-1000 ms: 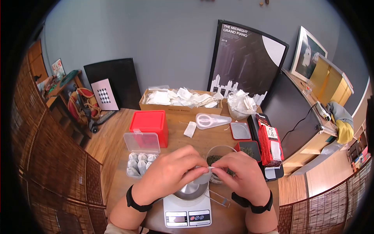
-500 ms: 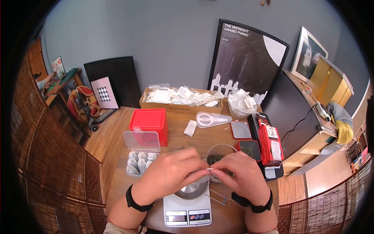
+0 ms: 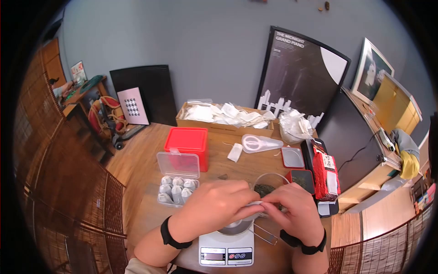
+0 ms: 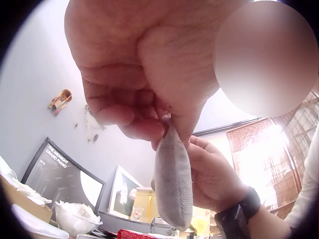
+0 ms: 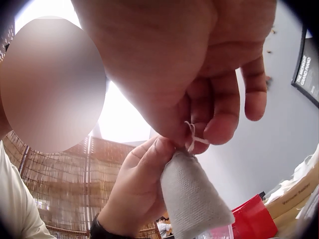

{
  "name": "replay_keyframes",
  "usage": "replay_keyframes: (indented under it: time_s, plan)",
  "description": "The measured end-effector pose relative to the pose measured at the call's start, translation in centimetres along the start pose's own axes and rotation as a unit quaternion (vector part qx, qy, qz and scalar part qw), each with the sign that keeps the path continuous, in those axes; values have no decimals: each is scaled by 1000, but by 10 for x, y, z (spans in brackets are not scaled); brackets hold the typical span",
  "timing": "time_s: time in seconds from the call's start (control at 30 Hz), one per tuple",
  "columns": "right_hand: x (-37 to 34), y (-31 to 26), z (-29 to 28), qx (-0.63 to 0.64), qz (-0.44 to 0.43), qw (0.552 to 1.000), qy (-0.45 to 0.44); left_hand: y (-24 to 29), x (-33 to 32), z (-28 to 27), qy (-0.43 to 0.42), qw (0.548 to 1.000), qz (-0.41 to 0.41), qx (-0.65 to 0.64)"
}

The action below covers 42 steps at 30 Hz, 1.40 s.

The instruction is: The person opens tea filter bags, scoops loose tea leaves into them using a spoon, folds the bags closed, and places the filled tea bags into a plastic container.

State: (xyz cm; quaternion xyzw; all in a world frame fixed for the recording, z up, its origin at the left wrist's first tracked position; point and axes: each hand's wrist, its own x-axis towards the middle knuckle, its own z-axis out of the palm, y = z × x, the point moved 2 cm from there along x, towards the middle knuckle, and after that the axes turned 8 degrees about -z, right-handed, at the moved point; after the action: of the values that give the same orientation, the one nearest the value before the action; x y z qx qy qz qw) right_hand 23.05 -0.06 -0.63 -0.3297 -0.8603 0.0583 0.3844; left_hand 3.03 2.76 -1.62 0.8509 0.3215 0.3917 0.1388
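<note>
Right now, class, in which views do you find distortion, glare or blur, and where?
Head: wide-angle distortion curves the woven screen, and the corners are black. Left wrist: glare washes out part of the blind; a blurred oval sits upper right. Right wrist: white glare beside a blurred oval, upper left, yet the bag's weave stays legible.
</note>
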Motion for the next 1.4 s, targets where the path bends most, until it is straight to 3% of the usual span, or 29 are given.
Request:
replay_keyframes:
  time_s: [0.13, 0.37, 0.53, 0.83, 1.4]
  plan:
    - [-3, 2, -11, 9, -9, 996, -88, 2, -6, 9, -10, 999, 47, 26]
    - [-6, 3, -22, 50, -3, 985, -168, 15, -14, 14, -36, 998, 53, 13]
    - [-5, 3, -16, 53, 0, 985, -166, 8, -15, 13, -37, 998, 49, 26]
    - [-2, 0, -14, 39, -2, 997, -71, 9, -10, 4, -19, 996, 61, 55]
    - [-6, 9, -26, 69, 3, 993, -91, 15, -2, -10, -10, 1000, 5, 18]
